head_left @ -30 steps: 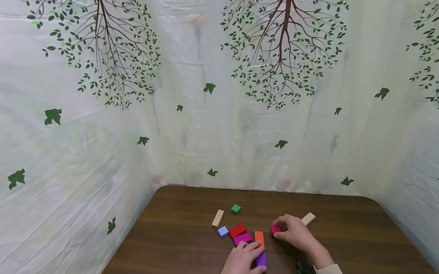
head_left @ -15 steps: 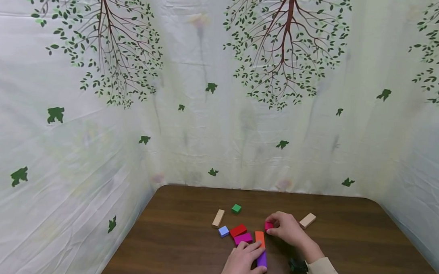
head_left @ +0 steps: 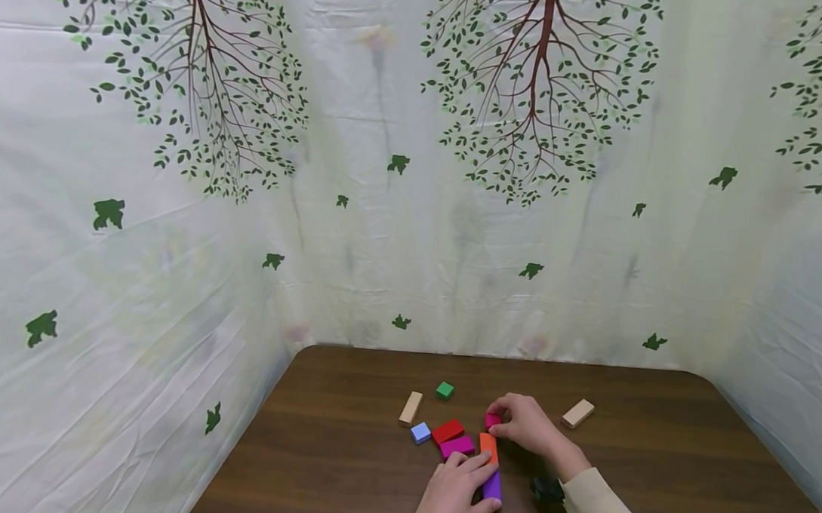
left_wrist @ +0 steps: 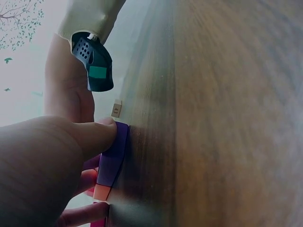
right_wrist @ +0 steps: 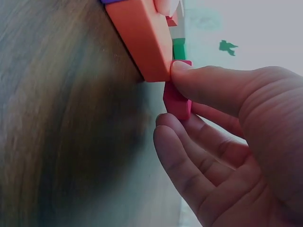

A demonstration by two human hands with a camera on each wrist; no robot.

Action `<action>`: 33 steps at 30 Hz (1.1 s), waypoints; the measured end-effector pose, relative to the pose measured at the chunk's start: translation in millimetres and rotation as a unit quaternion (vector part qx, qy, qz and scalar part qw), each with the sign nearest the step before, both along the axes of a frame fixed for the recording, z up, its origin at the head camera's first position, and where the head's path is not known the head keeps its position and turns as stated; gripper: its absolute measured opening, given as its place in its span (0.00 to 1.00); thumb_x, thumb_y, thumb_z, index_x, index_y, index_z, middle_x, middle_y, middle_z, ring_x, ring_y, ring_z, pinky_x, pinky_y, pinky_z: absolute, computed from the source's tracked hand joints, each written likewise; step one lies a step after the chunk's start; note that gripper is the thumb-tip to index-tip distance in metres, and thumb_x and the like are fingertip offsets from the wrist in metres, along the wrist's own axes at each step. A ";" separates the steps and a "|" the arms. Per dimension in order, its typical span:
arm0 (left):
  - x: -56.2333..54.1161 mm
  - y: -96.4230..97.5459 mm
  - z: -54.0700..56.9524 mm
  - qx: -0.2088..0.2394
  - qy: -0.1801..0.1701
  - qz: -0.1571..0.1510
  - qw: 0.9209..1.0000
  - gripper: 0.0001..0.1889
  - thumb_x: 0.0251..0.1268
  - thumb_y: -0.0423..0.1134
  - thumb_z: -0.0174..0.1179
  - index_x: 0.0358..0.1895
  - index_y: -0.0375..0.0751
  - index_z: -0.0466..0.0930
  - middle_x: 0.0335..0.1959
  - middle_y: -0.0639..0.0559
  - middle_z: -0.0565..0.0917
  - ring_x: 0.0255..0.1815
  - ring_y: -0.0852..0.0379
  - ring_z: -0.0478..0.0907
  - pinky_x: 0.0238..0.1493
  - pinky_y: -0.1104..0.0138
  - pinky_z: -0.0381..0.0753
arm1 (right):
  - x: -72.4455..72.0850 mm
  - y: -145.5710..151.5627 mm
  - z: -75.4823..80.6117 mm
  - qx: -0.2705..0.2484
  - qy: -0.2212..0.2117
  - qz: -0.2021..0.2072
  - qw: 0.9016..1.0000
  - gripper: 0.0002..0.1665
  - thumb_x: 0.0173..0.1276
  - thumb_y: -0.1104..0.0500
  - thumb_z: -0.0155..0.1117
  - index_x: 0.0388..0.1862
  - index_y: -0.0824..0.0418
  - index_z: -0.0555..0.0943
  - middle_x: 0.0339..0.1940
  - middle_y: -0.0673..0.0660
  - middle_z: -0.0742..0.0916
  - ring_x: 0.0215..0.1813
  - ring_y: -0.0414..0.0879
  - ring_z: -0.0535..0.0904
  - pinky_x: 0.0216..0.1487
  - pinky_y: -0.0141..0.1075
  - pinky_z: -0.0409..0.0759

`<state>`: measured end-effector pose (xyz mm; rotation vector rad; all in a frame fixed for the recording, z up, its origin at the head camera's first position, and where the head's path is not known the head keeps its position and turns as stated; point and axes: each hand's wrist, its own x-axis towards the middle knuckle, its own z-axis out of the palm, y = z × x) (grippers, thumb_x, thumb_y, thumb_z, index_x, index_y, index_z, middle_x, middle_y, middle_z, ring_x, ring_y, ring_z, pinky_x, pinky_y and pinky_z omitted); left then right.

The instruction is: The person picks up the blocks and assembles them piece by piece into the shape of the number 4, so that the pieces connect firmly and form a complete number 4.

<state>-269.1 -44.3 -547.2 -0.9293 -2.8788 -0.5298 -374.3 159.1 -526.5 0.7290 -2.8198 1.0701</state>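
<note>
We see a pink block (head_left: 491, 421) pinched between the thumb and fingers of the right hand (head_left: 529, 425), lower centre of the frame, just beyond the far end of an orange block (head_left: 488, 444). The left hand (head_left: 452, 490), at the bottom centre, lies with its thumb spread wide from its fingers: the thumb rests at the near end of a purple block (head_left: 492, 486), a fingertip touches the orange block, and the two blocks sit end to end. We judge the step in hand to be bringing the pink block into line with this row; we cannot tell whether it touches the orange one. The next move seems to call for a small, level nudge and a gentle release, with the left hand bracing the row. Room is tight on the row's left, where a magenta block (head_left: 457, 445) and a red block (head_left: 448, 431) lie close by, a blue block (head_left: 421, 433) just beyond them. To the right, we find a broad stretch of desk (head_left: 689, 462), with a wooden block (head_left: 578, 414) well apart from the row. The far edge, against the leaf-printed cloth (head_left: 464, 304), leaves bare wood beyond the right hand.
</note>
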 end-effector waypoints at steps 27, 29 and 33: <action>2.3 -1.9 -0.4 0.005 0.010 0.010 1.000 0.28 0.66 0.62 0.62 0.68 0.61 0.77 0.69 0.65 0.73 0.57 0.58 0.71 0.45 0.59 0.73 | 3.2 -10.2 -1.7 0.013 0.004 0.018 1.000 0.09 0.64 0.58 0.74 0.43 0.58 0.88 0.36 0.50 0.84 0.35 0.41 0.78 0.37 0.37 0.78; 2.6 -1.5 0.0 0.005 0.009 0.010 1.000 0.28 0.66 0.61 0.62 0.68 0.60 0.77 0.69 0.65 0.73 0.57 0.58 0.71 0.44 0.60 0.72 | 3.1 -10.9 -2.9 0.013 0.007 0.016 1.000 0.08 0.64 0.59 0.74 0.42 0.57 0.88 0.36 0.49 0.84 0.35 0.41 0.77 0.36 0.37 0.78; 2.6 -0.8 0.7 0.002 0.004 0.011 1.000 0.28 0.66 0.61 0.62 0.68 0.61 0.77 0.69 0.65 0.73 0.57 0.58 0.70 0.44 0.61 0.72 | 3.2 -11.6 -4.8 0.014 0.016 0.007 1.000 0.06 0.63 0.60 0.74 0.39 0.55 0.88 0.34 0.49 0.83 0.35 0.41 0.76 0.36 0.37 0.77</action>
